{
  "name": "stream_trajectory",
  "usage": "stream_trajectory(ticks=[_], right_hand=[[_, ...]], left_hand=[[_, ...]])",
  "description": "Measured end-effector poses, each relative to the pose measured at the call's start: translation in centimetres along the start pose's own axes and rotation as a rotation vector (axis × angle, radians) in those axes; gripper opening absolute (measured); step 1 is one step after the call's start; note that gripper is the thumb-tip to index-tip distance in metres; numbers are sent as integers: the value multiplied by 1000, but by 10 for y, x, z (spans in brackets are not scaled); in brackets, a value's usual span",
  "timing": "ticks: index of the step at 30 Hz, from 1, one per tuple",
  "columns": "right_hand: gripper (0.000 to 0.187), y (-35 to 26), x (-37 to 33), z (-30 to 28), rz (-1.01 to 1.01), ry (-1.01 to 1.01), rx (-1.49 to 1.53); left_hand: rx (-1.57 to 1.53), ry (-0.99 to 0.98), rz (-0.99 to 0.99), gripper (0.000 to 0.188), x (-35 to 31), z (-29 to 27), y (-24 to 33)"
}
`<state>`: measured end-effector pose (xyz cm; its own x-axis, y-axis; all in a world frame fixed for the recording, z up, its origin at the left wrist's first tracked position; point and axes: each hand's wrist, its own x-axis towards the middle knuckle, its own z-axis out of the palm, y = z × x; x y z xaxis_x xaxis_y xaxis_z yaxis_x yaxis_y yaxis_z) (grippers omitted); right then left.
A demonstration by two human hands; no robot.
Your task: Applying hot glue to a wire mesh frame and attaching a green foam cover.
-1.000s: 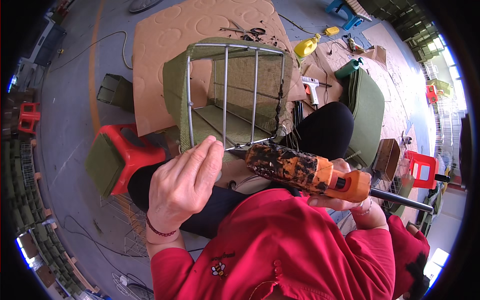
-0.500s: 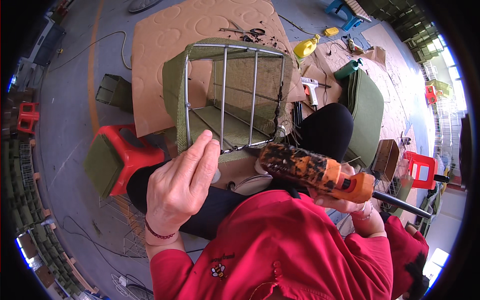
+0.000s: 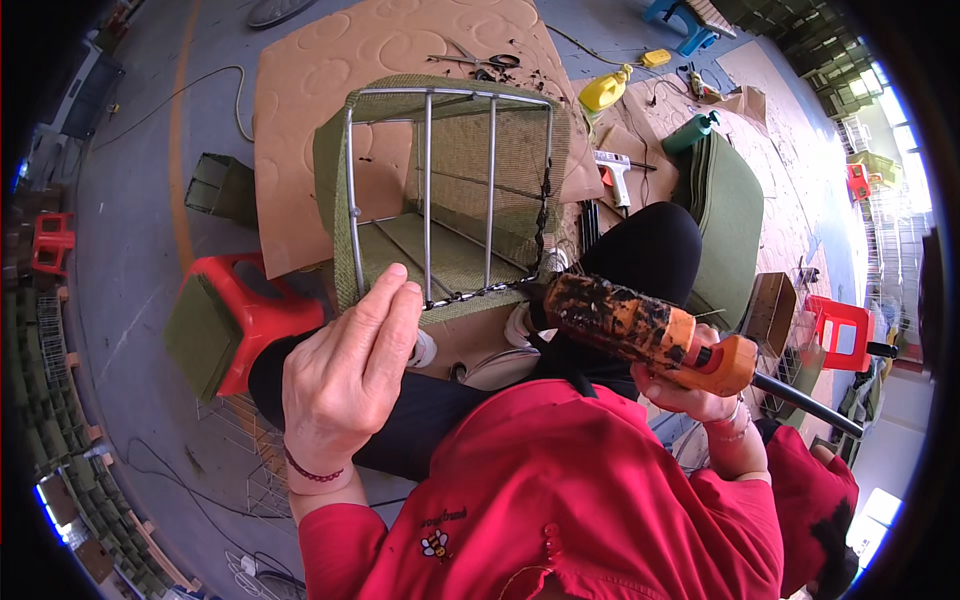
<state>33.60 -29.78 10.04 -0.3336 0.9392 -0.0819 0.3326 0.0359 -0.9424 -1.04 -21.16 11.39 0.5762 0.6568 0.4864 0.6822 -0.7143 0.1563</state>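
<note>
My right hand is closed around an orange hot glue gun smeared with black, with a black glue stick poking out of its back end. Its dark nozzle is near the lower right corner of a wire-frame basket covered in green woven fabric. The basket's opening faces me, and black glue runs along its right and near rim. My left hand is closed on the near left corner of that rim, fingers straight and pressed together; its thumb is hidden.
Brown cardboard lies beneath the basket, bearing scissors and black scraps. To the right are a white glue gun, a yellow bottle, a green bottle and stacked green panels. A red stool stands left.
The glue gun has moved right, its nozzle now farther from the near rim. The basket and my left hand have shifted slightly left in view.
</note>
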Motion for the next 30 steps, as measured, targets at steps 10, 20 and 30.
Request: stream_trajectory(ticks=[10,20,30], right_hand=[[20,-4,-5,-2,126,57,-17],[19,-5,4,4,102,82,101],[22,-4,6,4,52,58,-19]], left_hand=[[-29,20,8,32,0,1,-2],[4,35,-9,31,-1,0,-3],[-14,45,-36,28,-1,0,-4]])
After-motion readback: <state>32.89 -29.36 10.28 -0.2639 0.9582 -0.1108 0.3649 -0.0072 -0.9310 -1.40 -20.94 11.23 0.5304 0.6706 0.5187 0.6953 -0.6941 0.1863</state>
